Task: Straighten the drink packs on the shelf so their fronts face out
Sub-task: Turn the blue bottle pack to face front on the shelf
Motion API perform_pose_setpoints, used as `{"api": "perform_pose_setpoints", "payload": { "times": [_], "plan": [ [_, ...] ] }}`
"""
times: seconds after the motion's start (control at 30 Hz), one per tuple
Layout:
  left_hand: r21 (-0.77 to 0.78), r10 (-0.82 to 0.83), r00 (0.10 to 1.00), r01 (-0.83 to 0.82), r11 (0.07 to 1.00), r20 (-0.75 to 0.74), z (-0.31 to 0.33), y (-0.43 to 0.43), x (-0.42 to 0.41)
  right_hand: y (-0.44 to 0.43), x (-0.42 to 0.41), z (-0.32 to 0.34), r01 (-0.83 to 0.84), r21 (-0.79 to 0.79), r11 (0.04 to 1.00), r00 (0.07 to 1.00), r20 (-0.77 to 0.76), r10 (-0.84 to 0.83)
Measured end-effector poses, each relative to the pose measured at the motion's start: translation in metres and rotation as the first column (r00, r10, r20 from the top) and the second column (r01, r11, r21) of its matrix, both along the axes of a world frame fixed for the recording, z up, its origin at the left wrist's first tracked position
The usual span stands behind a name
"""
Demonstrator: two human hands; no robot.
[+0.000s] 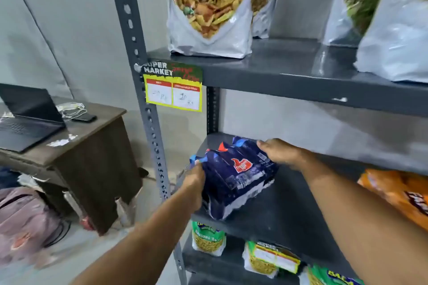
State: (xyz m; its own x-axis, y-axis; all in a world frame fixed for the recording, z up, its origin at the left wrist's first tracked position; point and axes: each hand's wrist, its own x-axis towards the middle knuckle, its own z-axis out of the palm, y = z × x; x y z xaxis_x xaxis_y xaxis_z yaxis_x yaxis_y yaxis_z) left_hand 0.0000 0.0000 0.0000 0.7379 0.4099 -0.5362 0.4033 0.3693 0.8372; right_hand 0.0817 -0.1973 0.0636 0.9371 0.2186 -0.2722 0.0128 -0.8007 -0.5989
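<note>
A dark blue drink pack (238,176) with a red logo lies at an angle near the left front corner of the grey middle shelf (289,210). My left hand (193,183) grips its near left edge. My right hand (281,151) holds its far right end, thumb on top. The pack's front end hangs slightly over the shelf's front lip. An orange pack (400,192) lies at the right edge of the same shelf, partly cut off by the frame.
The grey shelf post (148,90) with a yellow price tag (173,95) stands just left of my hands. Snack bags (208,7) stand on the shelf above, small packets (208,238) on the one below. A brown desk (76,146) with a laptop is at left.
</note>
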Motion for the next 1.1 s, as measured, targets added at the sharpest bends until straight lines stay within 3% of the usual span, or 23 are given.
{"api": "perform_pose_setpoints", "payload": {
  "times": [0.23, 0.37, 0.6, 0.7, 0.83, 0.97, 1.1],
  "plan": [
    [-0.191, 0.158, 0.987, -0.163, 0.968, -0.043, -0.01, -0.003, 0.029, 0.02, 0.053, -0.016, 0.11, 0.003, 0.994, 0.985, -0.133, -0.109],
    [-0.203, 0.235, 0.972, -0.235, 0.95, -0.024, -0.011, -0.007, 0.032, 0.027, 0.07, -0.022, 0.16, 0.109, 0.981, 0.958, -0.255, -0.127],
    [-0.209, 0.276, 0.961, -0.271, 0.94, -0.006, -0.003, -0.017, 0.021, 0.027, 0.066, -0.041, 0.274, 0.2, 0.941, 0.959, -0.124, -0.253],
    [-0.133, 0.267, 0.964, -0.264, 0.955, 0.007, 0.002, -0.02, 0.014, 0.02, 0.058, -0.041, 0.296, 0.224, 0.928, 0.955, -0.063, -0.29],
    [0.099, 0.222, 0.968, -0.234, 0.967, 0.118, 0.003, -0.024, 0.013, 0.002, 0.044, -0.047, 0.344, 0.31, 0.887, 0.927, 0.042, -0.374],
    [0.287, 0.092, 0.931, -0.202, 0.936, 0.354, -0.001, -0.028, 0.005, -0.011, 0.023, -0.058, 0.313, 0.599, 0.737, 0.883, 0.103, -0.458],
    [0.438, -0.061, 0.831, -0.227, 0.87, 0.553, -0.022, -0.032, -0.012, -0.018, -0.009, -0.086, 0.253, 0.828, 0.5, 0.833, 0.076, -0.547]
  ]
}}
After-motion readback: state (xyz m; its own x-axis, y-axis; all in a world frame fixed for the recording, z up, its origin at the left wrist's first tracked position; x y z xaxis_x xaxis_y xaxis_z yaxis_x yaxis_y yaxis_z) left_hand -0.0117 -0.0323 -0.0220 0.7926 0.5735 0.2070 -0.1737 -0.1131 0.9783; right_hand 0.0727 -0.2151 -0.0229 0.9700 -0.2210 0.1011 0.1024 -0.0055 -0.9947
